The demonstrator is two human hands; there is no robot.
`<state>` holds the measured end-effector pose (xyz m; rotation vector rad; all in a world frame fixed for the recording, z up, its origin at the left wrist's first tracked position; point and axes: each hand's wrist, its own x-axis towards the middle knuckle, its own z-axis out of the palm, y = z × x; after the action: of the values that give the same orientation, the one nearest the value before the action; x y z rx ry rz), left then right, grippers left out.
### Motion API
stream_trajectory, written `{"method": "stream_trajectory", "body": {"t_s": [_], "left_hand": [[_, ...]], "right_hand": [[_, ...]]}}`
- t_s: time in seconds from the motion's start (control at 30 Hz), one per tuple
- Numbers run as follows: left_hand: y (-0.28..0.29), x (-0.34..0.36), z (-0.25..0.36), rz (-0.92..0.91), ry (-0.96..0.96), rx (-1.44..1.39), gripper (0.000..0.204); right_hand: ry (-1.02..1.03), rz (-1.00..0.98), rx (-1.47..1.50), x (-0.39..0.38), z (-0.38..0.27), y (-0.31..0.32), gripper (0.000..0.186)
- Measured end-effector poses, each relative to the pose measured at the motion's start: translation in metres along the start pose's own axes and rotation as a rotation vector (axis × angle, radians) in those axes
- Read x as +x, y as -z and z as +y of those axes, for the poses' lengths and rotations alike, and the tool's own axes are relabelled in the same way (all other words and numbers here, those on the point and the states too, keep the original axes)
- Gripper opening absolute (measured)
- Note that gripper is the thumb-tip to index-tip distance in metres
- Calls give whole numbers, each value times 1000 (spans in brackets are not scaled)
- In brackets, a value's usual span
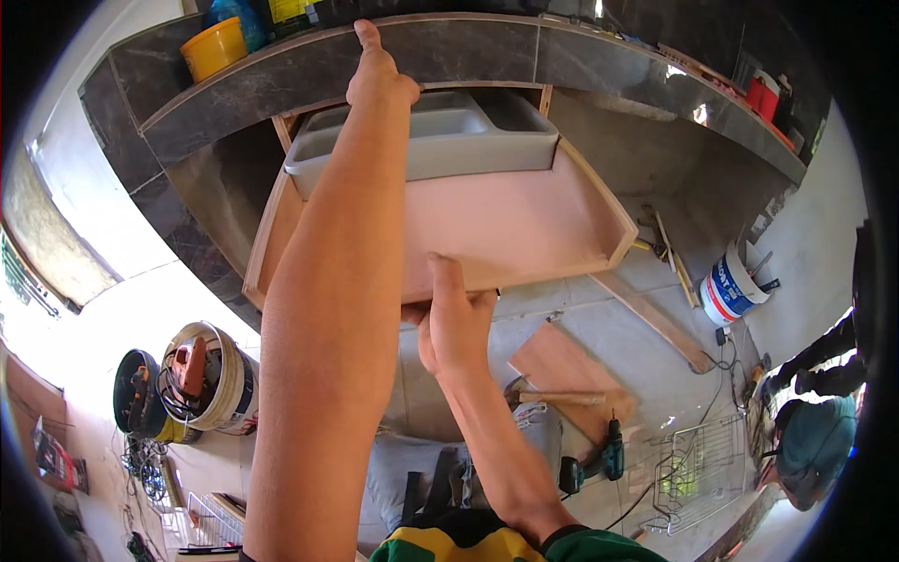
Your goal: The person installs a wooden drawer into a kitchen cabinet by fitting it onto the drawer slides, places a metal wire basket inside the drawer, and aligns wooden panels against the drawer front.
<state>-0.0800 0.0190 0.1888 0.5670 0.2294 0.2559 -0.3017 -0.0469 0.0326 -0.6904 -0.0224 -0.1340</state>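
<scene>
A shallow wooden drawer (524, 220) with a pale pinkish bottom sticks out from under the dark tiled counter (468, 51). A grey plastic organizer tray (478, 155) with compartments sits in its far part. My right hand (457, 323) grips the drawer's near edge, thumb on top and fingers underneath. Far ahead, my left hand (379, 75) reaches over the tray to the counter's front, thumb pointing up. Its other fingers are mostly hidden, so its grip does not show. My left forearm covers part of the drawer and tray.
Floor, right: a wooden board (581, 375), a hammer (562, 398), a drill (611, 454), a wire rack (702, 468) and a white-and-blue bucket (730, 286). Left: a tool bucket (211, 375) beside a dark bucket (139, 393). On the counter: a yellow tub (213, 49).
</scene>
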Motion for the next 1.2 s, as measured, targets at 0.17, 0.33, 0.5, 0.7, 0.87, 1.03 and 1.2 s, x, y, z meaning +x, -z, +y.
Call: {"method": "stream_trajectory", "body": {"t_s": [0.17, 0.33, 0.5, 0.7, 0.87, 1.03, 1.2], "left_hand": [[4, 15, 4, -47, -16, -13, 85], [1, 6, -2, 111, 15, 32, 120], [1, 14, -1, 64, -12, 10, 121], [3, 18, -5, 62, -4, 11, 121], [4, 11, 7, 53, -17, 50, 120], [0, -31, 26, 288, 42, 552, 112], [21, -48, 88, -157, 2, 970, 94]], "right_hand": [[-15, 40, -25, -32, -7, 0, 36], [-27, 96, -57, -58, -11, 7, 36], [-68, 80, -74, -81, -23, 9, 32], [-99, 5, -61, -86, -24, 15, 28], [-142, -84, -87, -90, -19, 25, 29], [-162, -205, -241, -120, -9, 83, 35], [15, -173, -1217, -119, -2, 219, 31]]}}
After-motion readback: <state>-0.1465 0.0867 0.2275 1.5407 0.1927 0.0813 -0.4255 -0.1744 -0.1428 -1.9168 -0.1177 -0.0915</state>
